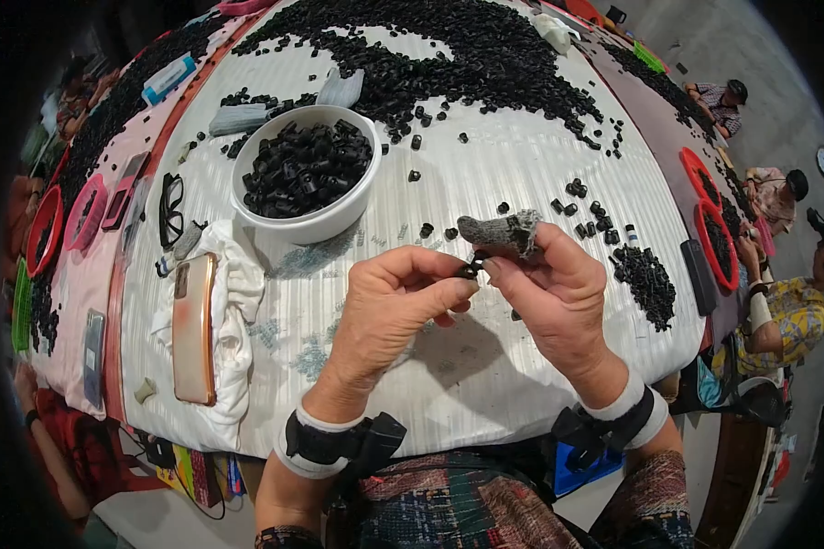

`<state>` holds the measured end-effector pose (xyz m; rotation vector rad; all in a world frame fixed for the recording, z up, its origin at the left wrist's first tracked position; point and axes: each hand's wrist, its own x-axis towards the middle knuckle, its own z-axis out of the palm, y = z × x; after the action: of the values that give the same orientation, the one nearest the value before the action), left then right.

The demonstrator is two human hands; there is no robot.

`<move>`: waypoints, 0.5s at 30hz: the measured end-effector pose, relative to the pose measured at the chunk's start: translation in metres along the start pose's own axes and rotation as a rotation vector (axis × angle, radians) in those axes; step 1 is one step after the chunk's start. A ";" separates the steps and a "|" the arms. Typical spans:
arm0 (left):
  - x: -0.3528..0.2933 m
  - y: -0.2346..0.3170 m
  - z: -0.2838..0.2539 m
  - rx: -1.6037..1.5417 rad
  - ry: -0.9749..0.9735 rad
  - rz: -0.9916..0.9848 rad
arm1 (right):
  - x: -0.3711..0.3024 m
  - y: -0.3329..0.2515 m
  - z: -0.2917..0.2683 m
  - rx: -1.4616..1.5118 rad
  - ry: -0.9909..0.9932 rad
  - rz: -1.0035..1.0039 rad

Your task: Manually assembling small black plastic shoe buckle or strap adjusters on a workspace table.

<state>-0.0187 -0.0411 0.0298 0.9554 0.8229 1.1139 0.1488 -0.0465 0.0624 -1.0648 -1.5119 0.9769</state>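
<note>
My left hand pinches a small black plastic part between thumb and fingertips, above the middle of the table. Facing it, my right hand has its thumb and a finger closed at the same part; whether it grips a second small piece is too small to tell. A grey knitted finger cover sits on a finger of my right hand. Just beyond my fingertips lie a few loose black parts. To the right, more black parts are scattered near a pile of thin black pieces.
A white bowl full of black parts stands at the left. Small springs lie below it. A phone rests on a white cloth, near glasses. Black parts cover the far table. People sit along the right.
</note>
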 end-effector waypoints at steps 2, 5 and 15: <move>-0.001 0.001 0.000 0.012 -0.001 0.000 | 0.001 0.003 0.002 -0.065 0.019 -0.053; -0.001 0.003 0.001 0.039 -0.003 -0.005 | 0.002 0.014 0.000 -0.162 0.000 -0.166; -0.002 0.001 0.002 0.084 0.025 -0.015 | 0.000 0.012 0.001 -0.376 0.005 -0.285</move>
<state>-0.0176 -0.0435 0.0314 1.0048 0.9015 1.0879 0.1497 -0.0428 0.0513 -1.0676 -1.8288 0.5033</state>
